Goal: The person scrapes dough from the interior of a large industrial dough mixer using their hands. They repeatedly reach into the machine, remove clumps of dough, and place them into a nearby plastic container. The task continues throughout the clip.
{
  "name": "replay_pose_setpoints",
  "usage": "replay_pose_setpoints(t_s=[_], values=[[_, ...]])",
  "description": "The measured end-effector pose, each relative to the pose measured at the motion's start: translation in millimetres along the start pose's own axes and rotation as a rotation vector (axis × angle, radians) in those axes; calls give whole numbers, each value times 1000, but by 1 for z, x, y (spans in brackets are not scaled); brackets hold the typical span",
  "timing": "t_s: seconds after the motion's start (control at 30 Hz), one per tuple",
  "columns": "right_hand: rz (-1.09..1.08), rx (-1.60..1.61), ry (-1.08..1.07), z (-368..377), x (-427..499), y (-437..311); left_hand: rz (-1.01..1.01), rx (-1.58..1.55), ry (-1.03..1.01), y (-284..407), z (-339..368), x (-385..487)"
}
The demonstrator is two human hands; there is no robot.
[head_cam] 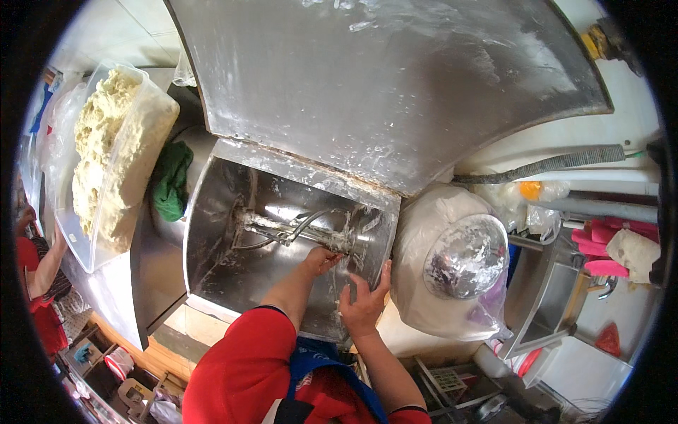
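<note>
Below me stands a steel dough mixer tub (243,283) with its large lid (328,95) raised behind it. A mixing shaft with bars (296,230), crusted with dough, crosses the tub. My left hand (322,261) reaches inside to the shaft's right end, fingers bent at the doughy metal; whether it pinches anything I cannot tell. Over the tub's right part is my right hand (365,305), fingers spread and nothing in it, close to the right wall. Dough residue sticks to the tub's inner walls.
At left, a clear plastic bin (153,111) holds a big mass of dough (100,153), near a green cloth (172,180). A metal bowl (466,257) rests on a plastic-covered sack (416,286) at right. Pink gloves (604,246) lie by a sink. A co-worker's arm (47,265) shows far left.
</note>
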State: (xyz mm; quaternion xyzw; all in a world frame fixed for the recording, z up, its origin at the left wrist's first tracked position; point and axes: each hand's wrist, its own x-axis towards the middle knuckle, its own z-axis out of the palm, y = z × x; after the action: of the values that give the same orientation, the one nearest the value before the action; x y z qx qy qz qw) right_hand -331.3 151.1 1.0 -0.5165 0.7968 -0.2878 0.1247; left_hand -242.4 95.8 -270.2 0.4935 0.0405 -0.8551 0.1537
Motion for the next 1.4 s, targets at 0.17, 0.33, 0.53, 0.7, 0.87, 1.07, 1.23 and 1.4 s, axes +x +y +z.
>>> replay_pose_setpoints(t_s=[0.17, 0.33, 0.53, 0.7, 0.87, 1.07, 1.23, 1.4], values=[[12, 7, 9, 2, -1, 2, 28, -181, 45, -14, -4, 13], [21, -44, -12, 2, -1, 1, -4, -185, 165, -12, 12, 14], [7, -49, -1, 2, -1, -1, -66, -97, 139, -1, 20, 8], [1, -42, 13, 3, -2, 2, -166, -290, 194, -3, 18, 16], [20, -23, 22, 4, -3, 2, -155, -158, 310, -1, 20, 15], [34, -60, 35, 2, 0, -4, 4, -60, 154, -8, 12, 31], [-5, -100, 64, 5, -1, -5, -86, -123, -9, -15, -22, 69], [-5, -129, 52, 3, -6, -7, 31, 830, -244, 6, 5, 3]])
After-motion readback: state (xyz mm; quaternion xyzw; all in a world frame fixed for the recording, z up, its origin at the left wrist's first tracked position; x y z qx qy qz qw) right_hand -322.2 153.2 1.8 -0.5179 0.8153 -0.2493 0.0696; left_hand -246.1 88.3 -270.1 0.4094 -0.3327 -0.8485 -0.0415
